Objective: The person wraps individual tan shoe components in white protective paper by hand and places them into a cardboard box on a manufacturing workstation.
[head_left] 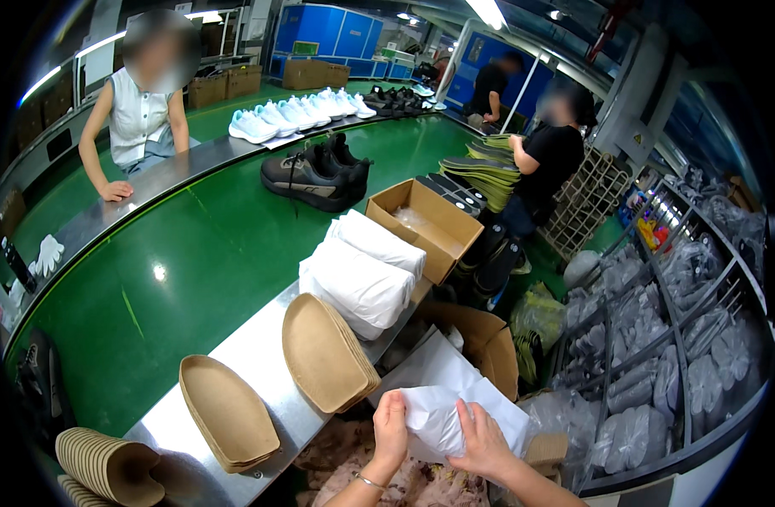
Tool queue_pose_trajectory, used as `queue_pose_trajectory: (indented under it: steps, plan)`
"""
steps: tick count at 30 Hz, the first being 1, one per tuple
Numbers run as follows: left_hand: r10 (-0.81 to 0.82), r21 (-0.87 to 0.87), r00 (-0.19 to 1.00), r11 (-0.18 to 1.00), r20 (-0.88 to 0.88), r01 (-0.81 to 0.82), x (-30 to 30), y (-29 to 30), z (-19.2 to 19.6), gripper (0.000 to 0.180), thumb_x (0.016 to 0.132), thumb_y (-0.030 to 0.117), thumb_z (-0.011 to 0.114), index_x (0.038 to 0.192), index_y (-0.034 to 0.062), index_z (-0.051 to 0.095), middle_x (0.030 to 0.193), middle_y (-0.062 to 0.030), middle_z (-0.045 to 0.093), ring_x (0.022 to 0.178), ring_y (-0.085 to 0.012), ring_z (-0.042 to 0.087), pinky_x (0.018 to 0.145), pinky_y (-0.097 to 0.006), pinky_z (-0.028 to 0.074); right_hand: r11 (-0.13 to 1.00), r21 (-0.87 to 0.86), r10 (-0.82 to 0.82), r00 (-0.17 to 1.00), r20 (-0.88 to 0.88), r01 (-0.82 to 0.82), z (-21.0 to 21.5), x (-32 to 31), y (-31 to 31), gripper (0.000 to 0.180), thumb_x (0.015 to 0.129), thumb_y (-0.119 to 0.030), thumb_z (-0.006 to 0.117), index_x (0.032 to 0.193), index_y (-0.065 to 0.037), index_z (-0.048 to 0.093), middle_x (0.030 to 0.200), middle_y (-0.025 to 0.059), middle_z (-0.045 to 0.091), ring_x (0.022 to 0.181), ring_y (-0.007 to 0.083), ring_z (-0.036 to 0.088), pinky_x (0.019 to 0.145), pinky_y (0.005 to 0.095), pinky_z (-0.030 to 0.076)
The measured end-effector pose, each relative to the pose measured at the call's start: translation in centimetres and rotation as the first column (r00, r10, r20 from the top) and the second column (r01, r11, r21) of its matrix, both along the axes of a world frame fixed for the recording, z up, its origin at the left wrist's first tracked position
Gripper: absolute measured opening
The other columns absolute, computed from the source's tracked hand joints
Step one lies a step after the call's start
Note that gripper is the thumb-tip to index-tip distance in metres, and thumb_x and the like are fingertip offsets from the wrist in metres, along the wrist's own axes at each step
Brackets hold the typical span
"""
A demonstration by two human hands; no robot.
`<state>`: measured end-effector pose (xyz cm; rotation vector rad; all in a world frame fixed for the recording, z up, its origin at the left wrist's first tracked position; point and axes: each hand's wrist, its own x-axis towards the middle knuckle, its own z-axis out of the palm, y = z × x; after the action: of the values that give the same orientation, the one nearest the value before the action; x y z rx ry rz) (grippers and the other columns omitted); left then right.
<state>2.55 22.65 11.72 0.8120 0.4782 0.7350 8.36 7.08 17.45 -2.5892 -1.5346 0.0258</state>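
My left hand (pixel 391 431) grips the left side of a white sheet of thin paper (pixel 434 421), its fingers closed on the edge. On the other side my right hand (pixel 480 441) is closed on the same paper, which is folded into a puffed bundle between both hands. Behind it spreads more white paper (pixel 442 363). Nearest on the metal ledge are two stacks of brown, shoe-sole-shaped cardboard forms, a right-hand stack (pixel 327 348) and a left-hand stack (pixel 227 410). Beyond them lie plump white paper bundles (pixel 358 275).
A green conveyor belt (pixel 185 262) carries dark shoes (pixel 318 175) and white shoes (pixel 299 114). An open carton (pixel 430 221) stands past the bundles. At right is a rack (pixel 658 338) of plastic-wrapped items. Curved cardboard forms (pixel 109 463) sit lower left. Several people work nearby.
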Motion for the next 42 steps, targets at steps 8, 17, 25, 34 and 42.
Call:
queue_pose_trajectory:
  steps: [8,17,25,34,42]
  plan:
    - [-0.165,0.02,0.986,0.986,0.004,0.164,-0.4,-0.3,-0.6,0.015,0.089,0.015,0.057,0.082,0.0021,0.054,0.07,0.0045,0.052,0.063,-0.0005,0.043,0.056,-0.015,0.036,1.0,0.011,-0.023,0.995,-0.097,0.025,-0.6,-0.5,-0.2,0.103,0.054,-0.025,0.077,0.135,0.003,0.02,0.118,0.024,0.037,0.101,0.0408,0.046,0.085,0.0413,0.042]
    - [0.298,0.501,0.935,0.849,-0.19,-0.169,-1.2,-0.7,1.4,0.014,0.089,0.012,0.053,0.093,-0.0014,0.052,0.089,-0.0072,0.052,0.071,-0.0127,0.05,0.064,-0.023,0.043,0.982,0.073,-0.163,0.976,-0.144,0.174,-0.7,-0.2,-1.0,0.111,0.054,-0.027,0.078,0.138,0.001,0.012,0.121,0.0239,0.035,0.108,0.0411,0.042,0.09,0.0422,0.038]
    - [-0.062,0.7,0.99,0.702,-0.127,0.133,-2.2,-5.2,3.4,0.024,0.086,0.008,0.055,0.108,-0.0029,0.05,0.093,-0.0156,0.055,0.08,-0.0247,0.059,0.07,-0.031,0.049,0.892,0.287,-0.349,0.936,-0.055,0.349,1.0,0.8,0.7,0.116,0.056,-0.033,0.079,0.14,-0.003,0.005,0.125,0.0256,0.031,0.11,0.0437,0.039,0.092,0.0469,0.036]
    - [-0.355,0.413,0.935,0.848,-0.021,0.331,-0.9,-5.2,0.3,0.056,0.092,0.018,0.048,0.135,-0.003,0.018,0.126,-0.0171,0.041,0.11,-0.0222,0.046,0.089,-0.031,0.041,0.857,0.413,-0.308,0.949,-0.07,0.308,0.9,-0.5,1.6,0.109,0.063,-0.028,0.075,0.14,-0.002,0.003,0.125,0.0268,0.029,0.111,0.0443,0.038,0.094,0.048,0.034]
    - [-0.292,0.124,0.946,0.953,0.138,0.277,-1.6,-5.3,1.8,0.036,0.091,0.018,0.051,0.119,0.0008,0.035,0.112,-0.0068,0.047,0.099,-0.0121,0.045,0.085,-0.025,0.039,0.837,0.505,-0.016,0.931,-0.365,0.212,2.2,-0.7,1.3,0.109,0.063,-0.024,0.077,0.141,-0.004,0.005,0.128,0.0222,0.03,0.118,0.0371,0.037,0.096,0.0409,0.035]
